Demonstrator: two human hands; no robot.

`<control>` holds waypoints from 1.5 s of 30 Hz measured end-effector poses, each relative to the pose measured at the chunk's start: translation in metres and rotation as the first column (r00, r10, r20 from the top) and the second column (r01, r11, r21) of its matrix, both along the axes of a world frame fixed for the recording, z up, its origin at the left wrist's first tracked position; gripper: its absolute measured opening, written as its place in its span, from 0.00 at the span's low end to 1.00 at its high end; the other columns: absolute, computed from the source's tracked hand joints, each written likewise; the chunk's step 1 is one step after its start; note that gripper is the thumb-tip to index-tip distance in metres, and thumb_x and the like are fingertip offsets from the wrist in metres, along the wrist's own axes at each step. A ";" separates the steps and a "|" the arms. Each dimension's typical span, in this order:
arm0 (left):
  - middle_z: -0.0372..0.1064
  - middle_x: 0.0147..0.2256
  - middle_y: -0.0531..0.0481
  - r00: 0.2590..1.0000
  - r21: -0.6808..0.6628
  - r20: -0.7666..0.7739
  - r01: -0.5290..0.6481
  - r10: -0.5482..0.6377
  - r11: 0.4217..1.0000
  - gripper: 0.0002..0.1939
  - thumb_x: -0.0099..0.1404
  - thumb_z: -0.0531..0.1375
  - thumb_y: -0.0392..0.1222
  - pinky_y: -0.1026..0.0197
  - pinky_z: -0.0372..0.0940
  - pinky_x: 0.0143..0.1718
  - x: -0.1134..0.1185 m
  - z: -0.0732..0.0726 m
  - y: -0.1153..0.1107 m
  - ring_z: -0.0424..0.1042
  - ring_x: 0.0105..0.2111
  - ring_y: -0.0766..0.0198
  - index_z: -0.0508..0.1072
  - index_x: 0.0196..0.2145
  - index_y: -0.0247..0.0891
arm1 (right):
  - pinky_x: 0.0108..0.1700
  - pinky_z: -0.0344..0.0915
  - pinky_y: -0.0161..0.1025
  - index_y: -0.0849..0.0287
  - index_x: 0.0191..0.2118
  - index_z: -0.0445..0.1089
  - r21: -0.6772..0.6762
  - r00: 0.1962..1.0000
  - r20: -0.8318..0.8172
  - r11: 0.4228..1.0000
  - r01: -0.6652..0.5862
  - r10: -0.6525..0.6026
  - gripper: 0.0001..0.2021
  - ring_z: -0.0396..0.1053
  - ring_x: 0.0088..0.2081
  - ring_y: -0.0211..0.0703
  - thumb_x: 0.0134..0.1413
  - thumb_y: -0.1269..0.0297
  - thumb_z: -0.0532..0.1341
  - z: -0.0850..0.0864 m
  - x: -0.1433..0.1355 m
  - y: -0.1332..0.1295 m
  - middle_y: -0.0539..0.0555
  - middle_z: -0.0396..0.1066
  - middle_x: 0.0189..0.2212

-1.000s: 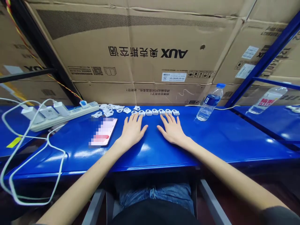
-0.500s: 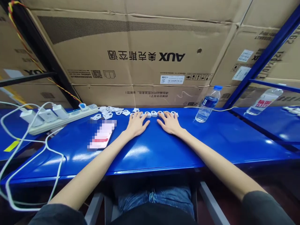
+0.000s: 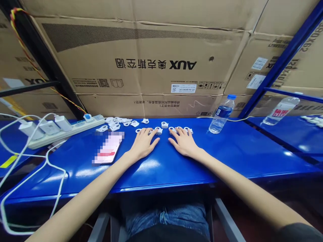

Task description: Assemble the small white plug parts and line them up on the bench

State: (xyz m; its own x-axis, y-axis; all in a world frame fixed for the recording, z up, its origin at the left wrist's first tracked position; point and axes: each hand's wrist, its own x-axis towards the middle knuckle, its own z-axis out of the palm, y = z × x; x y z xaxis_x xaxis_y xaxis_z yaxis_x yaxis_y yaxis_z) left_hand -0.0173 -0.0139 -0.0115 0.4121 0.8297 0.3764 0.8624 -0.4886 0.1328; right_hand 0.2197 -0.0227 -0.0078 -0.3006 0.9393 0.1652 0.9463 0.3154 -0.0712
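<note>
Palm down on the blue table, my left hand (image 3: pixel 142 144) has its fingers apart, with the tips on small white ring-shaped plastic pieces; one white piece (image 3: pixel 158 130) shows at its right fingertips. My right hand (image 3: pixel 185 143) also lies flat with fingers spread, its tips touching more white pieces, such as a ringed piece (image 3: pixel 172 129) at the index finger. Between the hands and a little farther back sits a single white piece (image 3: pixel 165 125). Another lone piece (image 3: pixel 145 121) lies behind my left hand. The fingers partly hide the touched pieces.
A loose pile of white pieces (image 3: pixel 118 121) lies to the left, behind a phone (image 3: pixel 109 148). Farther left is a power strip (image 3: pixel 75 129) with chargers and white cables. A water bottle (image 3: pixel 220 116) stands on the right. A large cardboard box (image 3: pixel 141 84) walls the table's back.
Both hands have drawn slightly toward me, and the white pieces under their fingertips have slid along. The piece between the hands stays behind. The camera view has shifted a little.
</note>
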 end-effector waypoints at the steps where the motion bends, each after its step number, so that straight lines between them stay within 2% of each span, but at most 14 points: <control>1: 0.68 0.59 0.39 1.000 0.008 0.006 -0.002 0.002 1.000 0.26 0.77 0.51 0.54 0.41 0.63 0.60 0.000 0.001 -0.001 0.65 0.59 0.46 0.66 0.66 0.42 | 0.72 0.43 0.68 0.51 0.74 0.54 -0.003 1.000 -0.007 1.000 0.004 -0.004 0.30 0.49 0.74 0.62 0.75 0.46 0.44 0.001 -0.001 0.001 0.63 0.54 0.73; 4: 0.67 0.58 0.38 0.999 0.040 0.007 -0.038 0.038 0.998 0.24 0.76 0.52 0.50 0.43 0.66 0.57 -0.003 0.003 -0.001 0.66 0.58 0.46 0.66 0.65 0.40 | 0.72 0.43 0.70 0.53 0.74 0.54 0.013 0.999 -0.044 1.000 0.022 -0.022 0.31 0.49 0.74 0.63 0.75 0.45 0.44 0.005 -0.006 0.010 0.64 0.54 0.73; 7: 0.67 0.57 0.35 0.992 0.051 -0.005 -0.128 0.129 0.990 0.21 0.75 0.52 0.45 0.43 0.67 0.55 -0.007 0.003 0.001 0.66 0.58 0.44 0.68 0.61 0.36 | 0.72 0.42 0.70 0.56 0.75 0.52 0.045 0.998 -0.067 0.999 0.005 -0.002 0.32 0.48 0.74 0.63 0.75 0.45 0.45 0.010 -0.017 0.027 0.63 0.53 0.73; 10: 0.68 0.55 0.35 0.980 0.046 0.033 -0.197 0.195 0.979 0.19 0.72 0.52 0.39 0.44 0.68 0.55 -0.011 0.003 0.003 0.66 0.57 0.44 0.68 0.58 0.35 | 0.72 0.41 0.71 0.56 0.73 0.56 0.049 0.997 -0.055 0.998 -0.043 0.046 0.30 0.50 0.73 0.62 0.75 0.47 0.46 0.011 -0.027 0.043 0.62 0.57 0.72; 15: 0.69 0.52 0.37 0.986 -0.012 0.034 -0.165 0.165 0.986 0.22 0.65 0.50 0.29 0.45 0.69 0.54 -0.016 0.007 0.004 0.66 0.56 0.44 0.68 0.55 0.36 | 0.71 0.42 0.72 0.55 0.69 0.62 0.033 0.993 -0.076 0.996 -0.083 0.085 0.26 0.54 0.72 0.62 0.75 0.50 0.49 0.006 -0.030 0.048 0.61 0.64 0.68; 18: 0.70 0.52 0.38 0.987 -0.043 0.050 -0.152 0.154 0.987 0.25 0.62 0.49 0.25 0.46 0.71 0.51 -0.020 0.008 0.006 0.67 0.56 0.45 0.69 0.54 0.38 | 0.71 0.42 0.72 0.55 0.70 0.61 0.042 0.991 -0.075 0.993 -0.107 0.110 0.26 0.54 0.72 0.62 0.74 0.51 0.51 0.004 -0.026 0.041 0.61 0.64 0.68; 21: 0.70 0.51 0.40 0.990 -0.042 0.080 -0.112 0.115 0.993 0.26 0.59 0.49 0.23 0.48 0.71 0.53 -0.025 0.007 0.010 0.69 0.55 0.49 0.70 0.51 0.40 | 0.71 0.43 0.72 0.55 0.70 0.61 0.046 0.989 -0.074 0.991 -0.128 0.131 0.25 0.53 0.72 0.62 0.74 0.53 0.52 0.004 -0.023 0.033 0.61 0.62 0.69; 24: 0.71 0.50 0.41 0.993 -0.035 0.094 -0.068 0.071 0.997 0.25 0.59 0.49 0.22 0.49 0.70 0.55 -0.028 0.006 0.014 0.70 0.54 0.51 0.73 0.48 0.41 | 0.71 0.43 0.71 0.55 0.69 0.62 0.054 0.986 -0.078 0.989 -0.140 0.144 0.24 0.54 0.72 0.61 0.73 0.54 0.53 0.004 -0.022 0.027 0.61 0.61 0.70; 27: 0.71 0.50 0.41 0.994 -0.015 0.084 -0.073 0.074 0.997 0.25 0.61 0.49 0.23 0.49 0.70 0.54 -0.030 0.004 0.018 0.71 0.53 0.50 0.74 0.49 0.40 | 0.72 0.43 0.71 0.56 0.68 0.63 0.065 0.985 -0.083 0.987 -0.146 0.151 0.23 0.54 0.71 0.60 0.73 0.55 0.54 0.003 -0.020 0.024 0.61 0.61 0.70; 32: 0.72 0.51 0.39 0.998 0.019 0.039 -0.059 0.059 0.998 0.25 0.64 0.48 0.25 0.48 0.70 0.54 -0.030 0.004 0.020 0.72 0.52 0.50 0.75 0.52 0.38 | 0.72 0.45 0.68 0.56 0.66 0.66 0.085 0.981 -0.119 0.986 -0.146 0.155 0.22 0.60 0.67 0.59 0.73 0.56 0.55 0.001 -0.018 0.024 0.61 0.68 0.65; 35: 0.72 0.53 0.38 1.000 0.055 0.030 -0.010 0.008 0.998 0.21 0.69 0.49 0.30 0.46 0.69 0.56 -0.026 0.006 0.018 0.71 0.54 0.48 0.75 0.53 0.37 | 0.71 0.48 0.65 0.55 0.64 0.68 0.113 0.978 -0.144 0.984 -0.136 0.151 0.21 0.62 0.64 0.59 0.72 0.56 0.56 0.000 -0.018 0.025 0.60 0.70 0.62; 38: 0.72 0.57 0.39 0.994 0.074 0.032 0.101 -0.104 0.992 0.19 0.72 0.51 0.37 0.44 0.65 0.60 -0.019 0.008 0.013 0.69 0.57 0.49 0.74 0.56 0.38 | 0.69 0.53 0.59 0.57 0.63 0.69 0.140 0.977 -0.149 0.982 -0.129 0.150 0.21 0.63 0.62 0.59 0.71 0.56 0.56 -0.001 -0.018 0.027 0.61 0.71 0.59; 40: 0.72 0.57 0.42 0.986 0.053 0.026 0.164 -0.165 0.985 0.18 0.72 0.52 0.37 0.44 0.62 0.63 -0.013 0.009 0.009 0.68 0.59 0.50 0.74 0.55 0.40 | 0.67 0.55 0.57 0.57 0.63 0.69 0.146 0.979 -0.140 0.981 -0.131 0.151 0.21 0.63 0.61 0.58 0.71 0.56 0.56 -0.002 -0.018 0.027 0.61 0.72 0.58; 45: 0.75 0.55 0.44 0.985 0.032 0.016 0.173 -0.173 0.984 0.18 0.73 0.50 0.36 0.43 0.59 0.65 -0.007 0.008 0.006 0.69 0.57 0.51 0.76 0.53 0.41 | 0.66 0.56 0.54 0.57 0.62 0.70 0.154 0.980 -0.128 0.979 -0.132 0.152 0.19 0.63 0.59 0.57 0.71 0.57 0.55 -0.002 -0.017 0.028 0.60 0.72 0.57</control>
